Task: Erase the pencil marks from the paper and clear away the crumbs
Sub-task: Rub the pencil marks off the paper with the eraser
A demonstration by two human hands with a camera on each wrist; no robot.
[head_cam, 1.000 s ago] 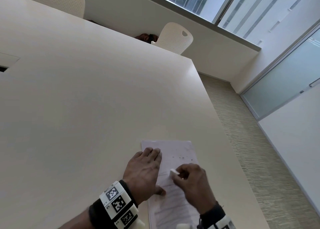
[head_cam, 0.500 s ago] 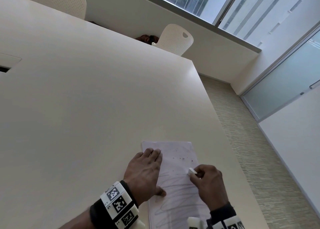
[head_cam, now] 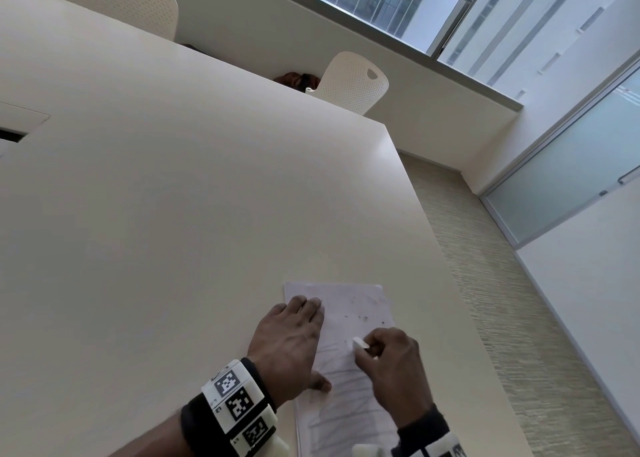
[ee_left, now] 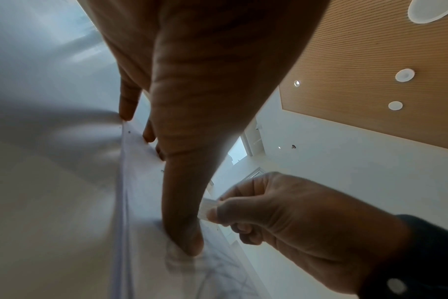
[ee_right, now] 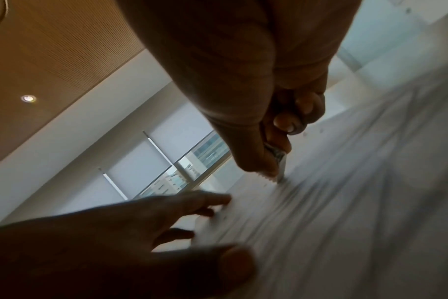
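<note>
A white sheet of paper (head_cam: 356,304) lies near the table's right front edge, with grey pencil scribbles (head_cam: 341,418) over its near half and dark crumbs (head_cam: 362,317) on its far half. My left hand (head_cam: 294,339) lies flat on the sheet's left side, fingers straight, thumb pressing the paper (ee_left: 141,182). My right hand (head_cam: 391,359) pinches a small white eraser (head_cam: 360,344) and holds its end on the paper at the top of the scribbles. In the right wrist view the eraser (ee_right: 279,163) touches the sheet (ee_right: 345,202); in the left wrist view the eraser (ee_left: 206,208) shows beside my thumb.
The big cream table (head_cam: 173,197) stretches left and away. Its right edge runs close to the paper, with carpet floor (head_cam: 502,301) below. Two white chairs (head_cam: 353,81) stand behind the far edge. A cable hatch (head_cam: 14,124) sits at the far left.
My right hand with the eraser swept right across the paper and has come back toward the middle. My left hand has stayed flat in place.
</note>
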